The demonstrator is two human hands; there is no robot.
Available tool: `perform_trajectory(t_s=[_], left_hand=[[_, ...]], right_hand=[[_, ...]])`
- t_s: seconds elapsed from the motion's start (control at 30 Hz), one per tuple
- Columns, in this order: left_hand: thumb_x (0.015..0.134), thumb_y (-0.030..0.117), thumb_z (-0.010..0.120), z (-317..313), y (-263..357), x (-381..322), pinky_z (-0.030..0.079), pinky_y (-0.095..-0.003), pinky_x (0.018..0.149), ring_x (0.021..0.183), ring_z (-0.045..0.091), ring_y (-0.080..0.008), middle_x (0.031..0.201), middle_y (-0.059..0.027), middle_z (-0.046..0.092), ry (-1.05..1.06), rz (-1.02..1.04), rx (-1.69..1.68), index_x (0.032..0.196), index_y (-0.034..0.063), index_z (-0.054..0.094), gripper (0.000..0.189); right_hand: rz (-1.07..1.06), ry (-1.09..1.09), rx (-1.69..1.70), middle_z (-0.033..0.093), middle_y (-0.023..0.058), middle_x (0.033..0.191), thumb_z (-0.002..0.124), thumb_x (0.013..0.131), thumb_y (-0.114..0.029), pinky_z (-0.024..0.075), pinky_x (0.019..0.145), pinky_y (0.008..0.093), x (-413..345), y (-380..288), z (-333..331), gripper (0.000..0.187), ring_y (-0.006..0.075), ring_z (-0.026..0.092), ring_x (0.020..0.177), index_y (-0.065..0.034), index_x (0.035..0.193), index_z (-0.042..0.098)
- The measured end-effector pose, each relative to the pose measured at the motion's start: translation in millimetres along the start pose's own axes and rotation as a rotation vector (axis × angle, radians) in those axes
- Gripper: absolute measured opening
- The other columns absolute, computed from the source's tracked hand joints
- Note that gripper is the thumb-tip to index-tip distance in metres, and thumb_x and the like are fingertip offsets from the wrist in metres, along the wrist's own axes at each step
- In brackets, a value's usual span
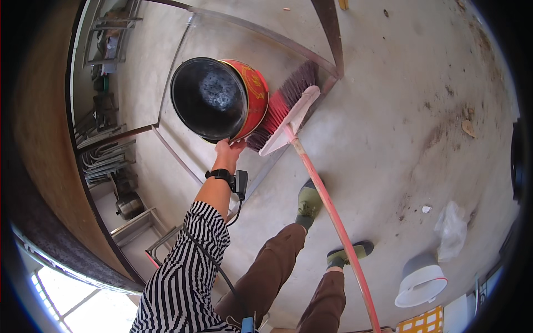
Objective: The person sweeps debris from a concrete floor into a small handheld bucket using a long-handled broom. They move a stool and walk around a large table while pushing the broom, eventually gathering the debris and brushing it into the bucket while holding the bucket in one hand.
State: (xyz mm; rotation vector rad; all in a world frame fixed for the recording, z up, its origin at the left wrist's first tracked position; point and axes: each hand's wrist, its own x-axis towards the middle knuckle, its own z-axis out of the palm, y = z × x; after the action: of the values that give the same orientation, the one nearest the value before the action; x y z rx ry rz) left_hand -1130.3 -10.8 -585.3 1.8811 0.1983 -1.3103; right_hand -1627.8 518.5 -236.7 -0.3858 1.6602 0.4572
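My left hand (231,150) grips the near edge of a red bucket (255,93) with gold decoration. The bucket's round black end (208,100), marked by a whitish patch, faces up toward me; whether this is its inside or its base, I cannot tell. Against the bucket's right side lies the head of a push broom, its dark and red bristles (280,104) set in a pale pink plastic block (291,120). From there the worn pink broom handle (329,204) slants down past my feet and out of the picture. My right hand is out of view.
A metal frame (266,33) with bars close to the floor surrounds the bucket. To the left stand a wooden board (46,137), metal racks and a metal pot (130,205). At right are a white tub (420,287), a plastic bag (452,231) and debris on the concrete floor (391,137).
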Motion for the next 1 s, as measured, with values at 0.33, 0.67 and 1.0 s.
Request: perform_trajectory(t_s=[0.33, 0.67, 1.0], left_hand=[[0.088, 0.005, 0.039, -84.2, 31.6, -45.4, 0.05, -0.0469, 0.087, 0.096, 0.058, -0.0339, 0.107, -0.0205, 0.056, -0.075, 0.24, 0.013, 0.108, -0.0062, 0.049, 0.025], [0.084, 0.013, 0.062, -194.5, -32.6, -189.9, 0.045, -0.0239, 0.082, 0.091, 0.059, -0.015, 0.099, -0.0116, 0.064, -0.096, 0.507, 0.894, 0.108, -0.0087, 0.057, 0.032], [0.087, -0.006, 0.042, -243.0, -73.1, -245.8, 0.045, -0.0398, 0.096, 0.109, 0.05, -0.0301, 0.12, -0.0213, 0.048, -0.086, 0.196, 0.651, 0.118, -0.0133, 0.042, 0.032]], right_hand=[[-0.16, 0.109, -0.17, 0.051, 0.0203, 0.062, 0.062, 0.081, -0.036, 0.0397, 0.053, 0.0438, 6.5, -40.5, -31.2, 0.038, 0.0391, 0.048, 0.057, -0.0015, 0.074, 0.05], [-0.296, 0.512, -0.253, 0.054, 0.0201, 0.061, 0.06, 0.083, -0.035, 0.0414, 0.05, 0.0452, 1.8, -30.6, -21.4, 0.033, 0.0389, 0.052, 0.054, -0.0045, 0.073, 0.055], [-0.62, 0.571, -0.155, 0.051, 0.019, 0.063, 0.063, 0.079, -0.017, 0.0397, 0.051, 0.043, 66.6, -125.2, -47.7, 0.019, 0.0395, 0.051, 0.058, -0.0017, 0.077, 0.053]])
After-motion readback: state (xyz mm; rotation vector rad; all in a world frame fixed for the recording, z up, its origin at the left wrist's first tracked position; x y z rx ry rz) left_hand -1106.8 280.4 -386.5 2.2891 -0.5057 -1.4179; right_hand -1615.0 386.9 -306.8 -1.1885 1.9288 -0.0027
